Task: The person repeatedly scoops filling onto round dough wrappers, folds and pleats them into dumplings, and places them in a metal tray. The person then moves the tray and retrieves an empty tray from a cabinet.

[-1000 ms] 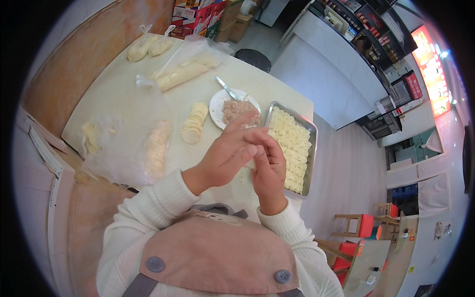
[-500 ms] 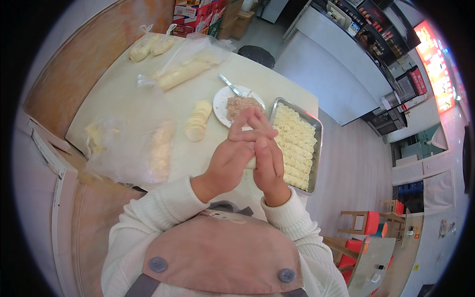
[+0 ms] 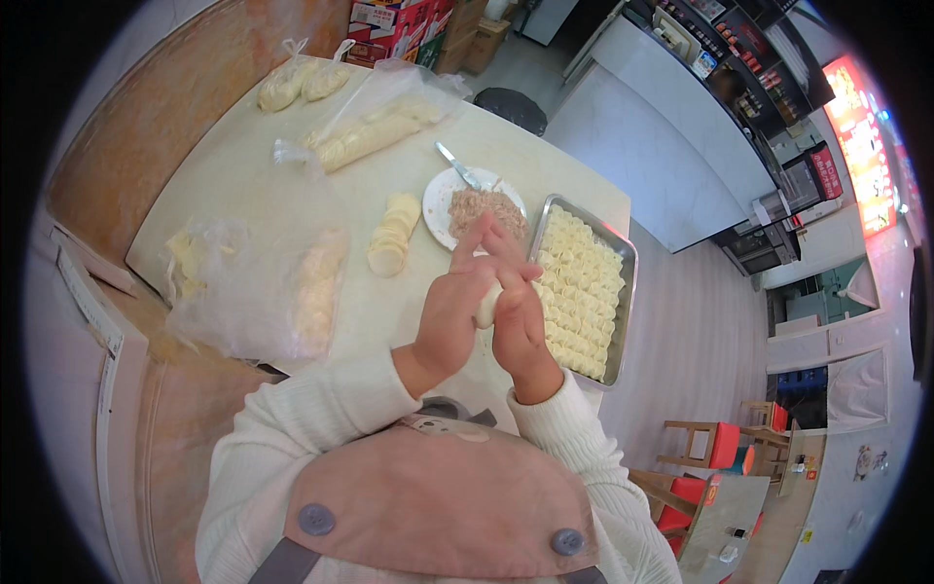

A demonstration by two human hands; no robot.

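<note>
My left hand (image 3: 449,313) and my right hand (image 3: 520,329) meet in front of my chest with fingers closed together. Between them a small pale dumpling (image 3: 485,308) is pinched, most of it covered by the fingers. Just beyond my fingertips lies a white plate (image 3: 438,216) of minced meat filling (image 3: 484,210). A flat spreading knife (image 3: 458,166) rests on its rim. Left of the plate, round dough wrappers (image 3: 391,243) overlap in a row. Close by my right hand is a metal tray (image 3: 630,292) packed with rows of folded pale dumplings (image 3: 581,287).
On the table (image 3: 233,156), a plastic bag of dough wrappers (image 3: 316,292) lies at left. A long bag (image 3: 375,131) and two small tied bags (image 3: 292,86) sit at the far side. Beyond stand a black round stool (image 3: 511,110), a white counter (image 3: 632,127) and red chairs (image 3: 722,445).
My hands have shifted slightly and the fingers have pressed differently, so more of the pale dumpling shows between them. The view has tilted a little; the table things stay put.
</note>
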